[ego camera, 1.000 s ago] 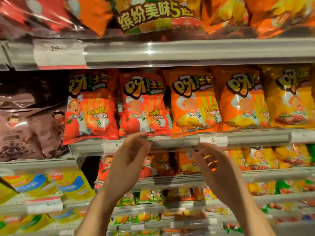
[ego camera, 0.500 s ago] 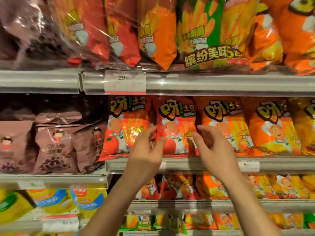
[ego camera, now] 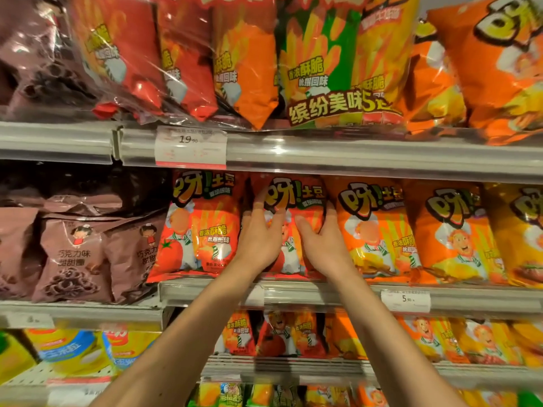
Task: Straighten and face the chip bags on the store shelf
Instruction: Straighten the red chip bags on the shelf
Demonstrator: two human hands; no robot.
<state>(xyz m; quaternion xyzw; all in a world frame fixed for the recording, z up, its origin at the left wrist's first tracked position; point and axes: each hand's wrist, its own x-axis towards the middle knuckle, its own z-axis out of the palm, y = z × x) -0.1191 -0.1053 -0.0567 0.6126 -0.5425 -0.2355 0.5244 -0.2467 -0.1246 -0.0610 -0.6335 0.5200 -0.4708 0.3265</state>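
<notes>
Store shelf (ego camera: 338, 292) at mid-height carries the row; both grips clasp the red chip bag (ego camera: 296, 201) at centre, left hand (ego camera: 258, 242) at 9 o'clock, right hand (ego camera: 323, 245) at 3 o'clock, fingers curled round its edges; facing appears underway, squaring it upright seems next.

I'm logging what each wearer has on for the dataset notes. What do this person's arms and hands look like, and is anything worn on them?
Both forearms are bare as far as the picture shows: no sleeve, watch or bracelet. The left hand and the right hand wear no gloves, and no ring shows on the fingers.
</notes>
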